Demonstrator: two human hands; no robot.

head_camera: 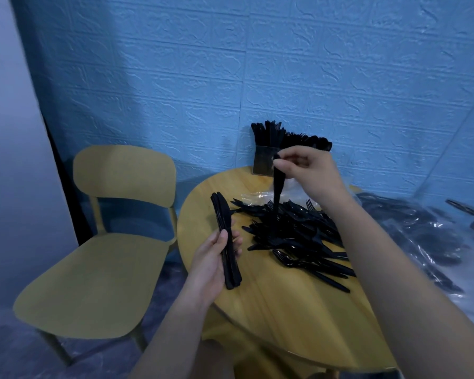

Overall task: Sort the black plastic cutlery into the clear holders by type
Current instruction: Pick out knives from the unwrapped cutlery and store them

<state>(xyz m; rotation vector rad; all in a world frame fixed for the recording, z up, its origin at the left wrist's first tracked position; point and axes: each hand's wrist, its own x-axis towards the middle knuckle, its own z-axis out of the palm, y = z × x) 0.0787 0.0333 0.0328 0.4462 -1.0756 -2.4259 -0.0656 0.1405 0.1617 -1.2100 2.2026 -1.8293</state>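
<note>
1. Gathering like pieces seems to be the left hand's [212,262] job: its fingers and thumb are curled round a stacked bundle of black plastic knives [226,242], blades pointing away from the person, so that several can likely go into a holder in one trip.
2. Pinched between the thumb and fingertips of the right hand [307,166] is a single black plastic piece [277,187], held by one end and hanging straight down over the heap; it looks like another knife, but I cannot tell for sure.
3. Loose black plastic forks, knives and spoons lie in a tangled pile [298,236] on the round yellow wooden table [271,310], just in front of the person, within reach of both hands.
4. At the table's far edge, against the blue embossed wall [230,64], stand the clear plastic holders [262,160], already well filled with upright cutlery, so the work seems partly done.
5. A yellow chair [107,228] stands to the left of the table, and crumpled clear plastic wrapping [422,236] with more dark cutlery lies to the right.
</note>
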